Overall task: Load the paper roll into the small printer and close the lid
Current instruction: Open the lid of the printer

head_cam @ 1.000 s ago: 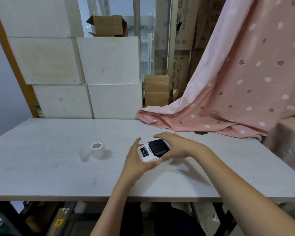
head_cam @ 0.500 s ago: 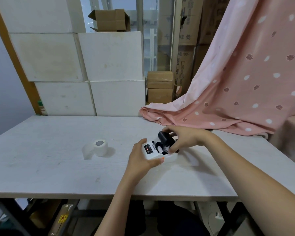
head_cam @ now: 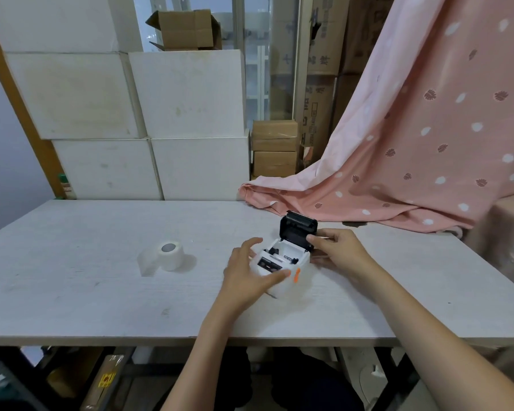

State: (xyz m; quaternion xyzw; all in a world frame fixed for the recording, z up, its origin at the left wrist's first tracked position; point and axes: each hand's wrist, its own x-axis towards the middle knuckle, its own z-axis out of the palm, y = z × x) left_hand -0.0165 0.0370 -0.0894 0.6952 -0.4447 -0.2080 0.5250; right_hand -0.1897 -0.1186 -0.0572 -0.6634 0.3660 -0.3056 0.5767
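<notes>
A small white printer [head_cam: 291, 280] with an orange side mark stands on the table [head_cam: 101, 292] near its middle. Its black lid [head_cam: 298, 229] is swung up and stands upright at the back, so the empty paper bay shows. My left hand [head_cam: 247, 277] wraps the printer's near left side, thumb across the front. My right hand [head_cam: 336, 247] holds the lid's right edge and the printer's right side. A white paper roll [head_cam: 170, 256] lies on the table to the left, apart from both hands, with a loose tail of paper trailing toward me.
A pink dotted cloth [head_cam: 413, 161] drapes onto the table's back right corner, close behind the printer. White blocks [head_cam: 187, 114] and cardboard boxes [head_cam: 275, 149] stand beyond the far edge. The table's front edge runs just below my forearms.
The lid was shut a second ago, then half raised; now it stands fully upright. My right hand moved from on top of the lid to its right edge.
</notes>
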